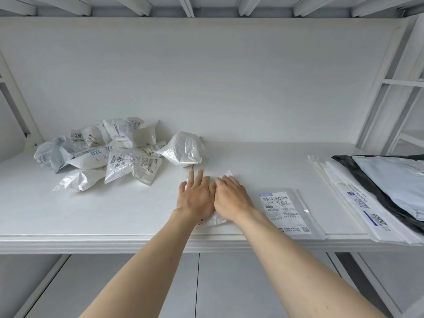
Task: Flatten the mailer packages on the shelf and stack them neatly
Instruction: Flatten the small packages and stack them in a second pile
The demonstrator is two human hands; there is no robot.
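Both hands, left [196, 198] and right [231, 198], press spread flat on a clear mailer [212, 220] beside one labelled "5010" [285, 212].

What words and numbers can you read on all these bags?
"4011": label on a crumpled mailer at the back of the pile.
"L A": pale letters on a white mailer in the pile; the blue characters above them are not readable.
"5016": partly legible on the shipping label of the flat clear mailer; its small print is blurred.
Blue print on the flat stack: too blurred.
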